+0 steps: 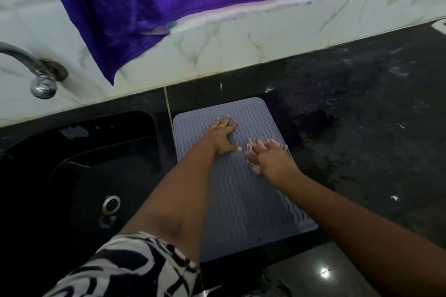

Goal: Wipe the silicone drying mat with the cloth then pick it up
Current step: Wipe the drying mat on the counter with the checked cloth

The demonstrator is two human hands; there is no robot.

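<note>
Where black sink basin (79, 176) occupies left of counter, round metal drain (110, 204) is seen in floor; chrome tap (36, 72) is cut off at frame edge. Silicone drying mat (241, 200), grey, rectangular, wavy-ribbed, is laid flat on dark glossy counter (362, 116), left edge just beside sink, near edge at counter front. Left hand (223, 136) is pressed flat on mat, fingers spread. Right hand (270, 158) is pressed on pink cloth (253, 149) at mat's right edge; cloth mostly hidden. Open counter is left to right.
</note>
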